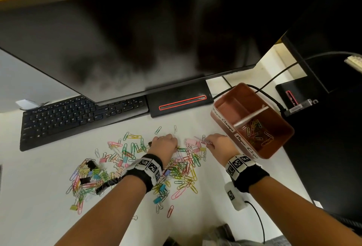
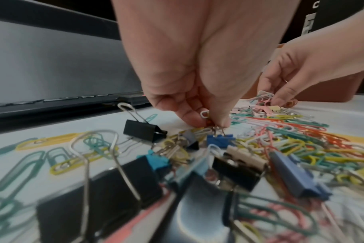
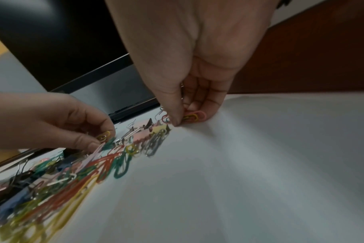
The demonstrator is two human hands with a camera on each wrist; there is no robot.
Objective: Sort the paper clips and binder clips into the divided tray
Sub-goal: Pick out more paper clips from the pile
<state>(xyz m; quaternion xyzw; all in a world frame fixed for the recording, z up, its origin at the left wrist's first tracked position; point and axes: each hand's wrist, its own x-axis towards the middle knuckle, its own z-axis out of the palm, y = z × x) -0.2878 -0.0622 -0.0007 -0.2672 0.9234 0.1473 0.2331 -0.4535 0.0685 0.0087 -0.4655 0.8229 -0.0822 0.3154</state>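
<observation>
A loose pile of coloured paper clips and binder clips is spread over the white desk. My left hand reaches down into the pile's far edge. It pinches a few small paper clips, its fingertips just above a blue binder clip. My right hand pinches pink and yellow paper clips against the desk at the pile's right edge. The brown divided tray stands to the right, with paper clips in its near compartment.
A black keyboard and the monitor base lie behind the pile under a large monitor. A black cable runs behind the tray. A small white tagged box sits by my right wrist.
</observation>
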